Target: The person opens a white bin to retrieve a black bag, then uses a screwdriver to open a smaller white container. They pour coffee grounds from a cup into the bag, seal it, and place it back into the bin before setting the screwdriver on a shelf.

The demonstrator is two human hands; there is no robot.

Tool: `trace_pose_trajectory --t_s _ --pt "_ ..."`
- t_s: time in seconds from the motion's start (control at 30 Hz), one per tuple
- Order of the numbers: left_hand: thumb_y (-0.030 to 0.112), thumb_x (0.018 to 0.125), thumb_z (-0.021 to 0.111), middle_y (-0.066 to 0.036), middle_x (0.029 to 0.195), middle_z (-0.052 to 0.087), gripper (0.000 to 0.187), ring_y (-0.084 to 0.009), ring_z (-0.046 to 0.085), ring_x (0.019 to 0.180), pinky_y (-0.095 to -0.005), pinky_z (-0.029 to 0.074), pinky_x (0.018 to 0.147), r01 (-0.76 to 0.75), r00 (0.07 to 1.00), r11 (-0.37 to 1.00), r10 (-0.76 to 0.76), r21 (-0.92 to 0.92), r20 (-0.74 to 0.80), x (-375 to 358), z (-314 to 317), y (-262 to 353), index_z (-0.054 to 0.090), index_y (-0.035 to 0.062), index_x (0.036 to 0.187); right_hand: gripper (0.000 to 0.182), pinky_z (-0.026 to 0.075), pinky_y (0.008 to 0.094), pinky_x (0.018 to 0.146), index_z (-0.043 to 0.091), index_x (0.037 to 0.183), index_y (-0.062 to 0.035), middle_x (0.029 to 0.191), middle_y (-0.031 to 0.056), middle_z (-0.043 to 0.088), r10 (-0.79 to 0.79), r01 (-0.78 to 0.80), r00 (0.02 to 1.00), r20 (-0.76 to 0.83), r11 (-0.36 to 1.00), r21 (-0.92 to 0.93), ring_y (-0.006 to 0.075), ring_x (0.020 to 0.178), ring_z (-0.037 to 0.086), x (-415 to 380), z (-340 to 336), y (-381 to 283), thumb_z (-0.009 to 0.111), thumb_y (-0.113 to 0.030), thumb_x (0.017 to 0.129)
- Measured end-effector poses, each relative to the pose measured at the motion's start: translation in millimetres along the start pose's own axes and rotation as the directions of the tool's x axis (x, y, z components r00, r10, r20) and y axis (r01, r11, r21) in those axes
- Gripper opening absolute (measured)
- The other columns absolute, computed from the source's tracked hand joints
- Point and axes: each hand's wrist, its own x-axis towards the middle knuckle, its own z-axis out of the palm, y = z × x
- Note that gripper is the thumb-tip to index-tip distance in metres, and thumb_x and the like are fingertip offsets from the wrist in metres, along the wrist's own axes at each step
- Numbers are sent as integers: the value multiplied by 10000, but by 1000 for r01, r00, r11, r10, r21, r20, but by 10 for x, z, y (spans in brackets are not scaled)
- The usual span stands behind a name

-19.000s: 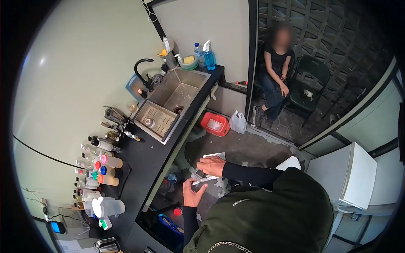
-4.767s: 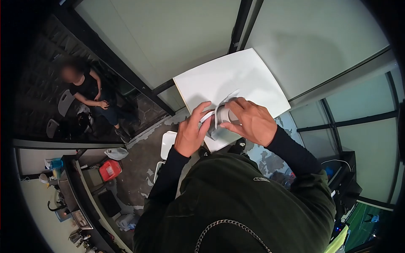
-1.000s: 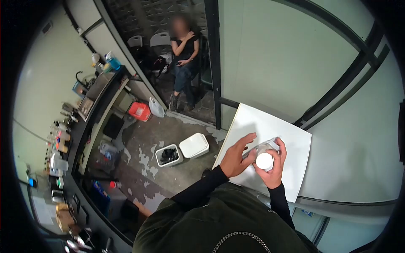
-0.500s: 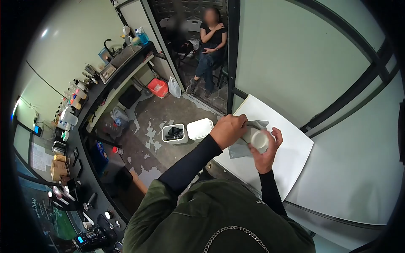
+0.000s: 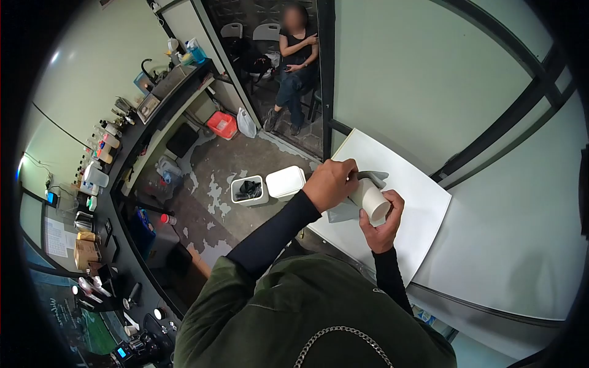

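A white paper cup (image 5: 370, 200), perhaps the end one of a stack, lies tilted with its round end towards me. My right hand (image 5: 384, 228) curls its thumb and fingers around that end. The other end goes into a grey plastic bag (image 5: 343, 213). My left hand (image 5: 333, 186) pinches the bag's edge beside the cup. Both hands are above a white table (image 5: 423, 202). How far the cup reaches inside the bag is hidden.
An open white bin (image 5: 264, 197) with black contents and a white lid (image 5: 286, 183) are on the floor. A black counter (image 5: 124, 211) with bottles and coffee gear runs along the left. A seated person (image 5: 297, 67) is beyond the doorway.
My right hand has shifted slightly down, and more of the cup's side now shows outside the bag. My left hand stays at the bag. The view has turned a little.
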Motion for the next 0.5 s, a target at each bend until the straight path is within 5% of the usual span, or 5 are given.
trace_pose_trajectory --t_s 0.3,0.5 --pt "114 881 687 -184 867 732 176 -273 737 754 -339 575 706 140 986 972 -119 -189 121 -96 -171 37 685 -34 976 636 489 403 903 370 1250 -41 1240 204 445 20 -16 1000 -21 981 195 299 1087 530 4 -79 17 756 -83 746" --pt "113 883 689 -187 905 733 184 -263 742 809 -337 572 716 93 995 990 -90 -107 34 -165 -103 75 680 -33 994 598 503 416 888 348 1225 -56 1255 204 418 41 -46 996 83 997 66 306 1093 532 -37 -131 -63 731 -21 767"
